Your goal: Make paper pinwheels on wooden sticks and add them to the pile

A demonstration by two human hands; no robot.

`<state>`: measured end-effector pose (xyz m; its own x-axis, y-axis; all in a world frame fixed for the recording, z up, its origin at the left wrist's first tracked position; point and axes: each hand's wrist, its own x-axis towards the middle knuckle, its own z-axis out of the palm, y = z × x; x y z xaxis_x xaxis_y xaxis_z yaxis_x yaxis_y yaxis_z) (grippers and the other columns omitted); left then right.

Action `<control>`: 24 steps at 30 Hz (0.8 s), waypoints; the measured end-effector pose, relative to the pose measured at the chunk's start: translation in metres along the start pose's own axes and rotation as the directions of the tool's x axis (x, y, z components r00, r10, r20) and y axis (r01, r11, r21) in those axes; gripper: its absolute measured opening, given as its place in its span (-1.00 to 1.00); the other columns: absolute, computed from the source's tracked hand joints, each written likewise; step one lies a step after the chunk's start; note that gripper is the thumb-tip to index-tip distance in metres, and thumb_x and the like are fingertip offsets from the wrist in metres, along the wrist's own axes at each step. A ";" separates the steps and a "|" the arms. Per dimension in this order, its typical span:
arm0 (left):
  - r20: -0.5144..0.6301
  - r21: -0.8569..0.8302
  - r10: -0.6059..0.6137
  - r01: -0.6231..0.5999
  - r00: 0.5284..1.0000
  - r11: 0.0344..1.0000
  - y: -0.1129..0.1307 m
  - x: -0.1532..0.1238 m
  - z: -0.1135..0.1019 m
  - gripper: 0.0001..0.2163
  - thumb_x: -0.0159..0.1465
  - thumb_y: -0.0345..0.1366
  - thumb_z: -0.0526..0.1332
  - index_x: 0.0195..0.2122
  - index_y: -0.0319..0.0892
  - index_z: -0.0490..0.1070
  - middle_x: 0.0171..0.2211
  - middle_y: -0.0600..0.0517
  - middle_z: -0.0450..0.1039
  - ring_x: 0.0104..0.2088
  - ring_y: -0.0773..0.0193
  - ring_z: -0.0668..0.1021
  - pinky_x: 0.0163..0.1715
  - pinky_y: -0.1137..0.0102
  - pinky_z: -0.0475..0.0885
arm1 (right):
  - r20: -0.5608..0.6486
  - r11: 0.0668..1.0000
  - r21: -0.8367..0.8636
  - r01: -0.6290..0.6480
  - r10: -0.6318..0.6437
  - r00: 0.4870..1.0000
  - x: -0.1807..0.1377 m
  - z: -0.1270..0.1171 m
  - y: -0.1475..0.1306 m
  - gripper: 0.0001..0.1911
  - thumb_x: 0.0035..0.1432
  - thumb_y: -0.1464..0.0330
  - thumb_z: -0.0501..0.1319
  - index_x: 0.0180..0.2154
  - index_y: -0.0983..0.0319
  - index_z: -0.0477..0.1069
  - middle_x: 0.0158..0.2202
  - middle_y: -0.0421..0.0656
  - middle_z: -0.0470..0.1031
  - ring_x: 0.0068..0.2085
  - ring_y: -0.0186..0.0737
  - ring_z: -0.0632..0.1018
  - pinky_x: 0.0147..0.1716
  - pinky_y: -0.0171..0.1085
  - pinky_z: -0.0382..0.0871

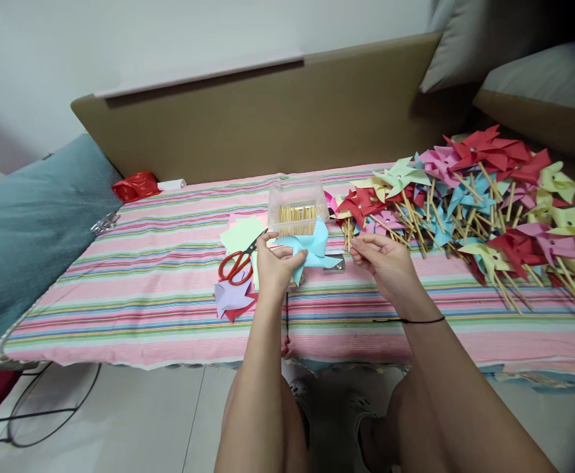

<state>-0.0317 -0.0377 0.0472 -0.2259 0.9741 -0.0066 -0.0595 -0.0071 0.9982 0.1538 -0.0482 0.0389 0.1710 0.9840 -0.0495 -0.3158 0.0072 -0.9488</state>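
A light-blue paper pinwheel (321,251) with folded blades is pinched at its middle by my left hand (278,263). To its right, my right hand (380,263) has thumb and fingertips pressed together; whatever lies between them is too small to make out. Red-handled scissors (236,267) lie just left of my left hand, on light-green paper sheets (242,234). Below them is a purple paper piece (231,297) with cut, pointed corners, over a red one. Behind the pinwheel stands a clear plastic box (294,194) with short wooden sticks (298,214) in it.
Many finished pinwheels (474,197) on sticks are heaped at the right. A striped cloth (159,263) covers the seat, with its front edge close to my knees. A red plastic bag (136,187) and a white roll (171,184) lie at the back left, near a blue cushion (45,230).
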 end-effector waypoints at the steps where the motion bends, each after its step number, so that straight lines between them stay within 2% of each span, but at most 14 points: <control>1: 0.000 0.017 0.012 -0.012 1.000 1.000 0.000 -0.001 0.002 -0.40 -0.15 -0.35 0.40 -0.13 -0.10 0.12 -0.61 0.26 0.36 -0.60 0.34 0.50 -0.51 0.48 0.35 | 0.018 1.000 0.000 0.015 -0.015 1.000 -0.002 0.002 -0.002 -0.67 -0.27 0.19 0.51 -0.46 0.23 0.53 -0.56 -0.23 0.51 -0.54 -0.41 0.46 -0.52 -0.36 0.38; 6: 0.001 0.076 0.035 -0.035 0.999 0.997 -0.001 -0.006 0.009 -0.41 -0.12 -0.35 0.38 -0.11 -0.10 0.08 -0.58 0.21 0.41 -0.59 0.33 0.50 -0.49 0.45 0.38 | 0.191 0.997 -0.014 0.070 -0.066 0.979 -0.010 0.014 0.000 -0.72 -0.19 0.21 0.49 -0.42 0.20 0.56 -0.49 -0.17 0.59 -0.45 -0.29 0.58 -0.39 -0.27 0.50; 9: -0.001 0.071 0.027 -0.027 1.000 0.997 0.000 -0.008 0.012 -0.40 -0.11 -0.34 0.37 -0.10 -0.11 0.07 -0.56 0.20 0.43 -0.61 0.35 0.48 -0.54 0.49 0.33 | 0.265 0.987 -0.070 0.142 -0.119 0.957 -0.013 0.022 0.006 -0.76 -0.14 0.22 0.47 -0.44 0.20 0.55 -0.48 -0.16 0.59 -0.43 -0.24 0.60 -0.41 -0.25 0.51; 15: 0.012 0.036 0.020 -0.020 1.000 0.999 0.001 -0.010 0.013 -0.36 -0.14 -0.32 0.40 -0.07 -0.11 0.09 -0.56 0.22 0.39 -0.59 0.36 0.49 -0.51 0.49 0.34 | 0.161 0.933 -0.168 0.319 -0.293 0.943 -0.015 0.027 0.011 -0.94 -0.02 0.31 0.38 -0.45 0.16 0.58 -0.43 -0.18 0.61 -0.36 -0.22 0.59 -0.32 -0.21 0.52; 19: 0.063 -0.013 0.029 -0.029 0.998 1.000 0.001 -0.011 0.016 -0.35 -0.12 -0.32 0.40 -0.05 -0.11 0.07 -0.56 0.23 0.39 -0.60 0.37 0.49 -0.50 0.48 0.37 | 0.108 0.929 -0.197 0.313 -0.297 0.949 -0.015 0.027 0.011 -0.97 -0.02 0.34 0.37 -0.45 0.15 0.59 -0.44 -0.19 0.60 -0.38 -0.22 0.58 -0.36 -0.22 0.50; 24: 0.076 -0.057 0.042 -0.038 0.996 0.998 0.001 -0.012 0.016 -0.36 -0.11 -0.33 0.40 -0.06 -0.09 0.06 -0.59 0.23 0.41 -0.62 0.37 0.50 -0.50 0.48 0.38 | 0.110 0.937 -0.170 0.305 -0.290 0.951 -0.014 0.026 0.012 -0.97 -0.03 0.35 0.37 -0.45 0.16 0.58 -0.43 -0.18 0.60 -0.36 -0.20 0.60 -0.33 -0.20 0.50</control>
<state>-0.0131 -0.0454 0.0497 -0.1541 0.9872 0.0401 -0.1063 -0.0569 0.9927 0.1240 -0.0576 0.0366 0.1509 0.9532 0.2622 -0.0853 0.2767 -0.9572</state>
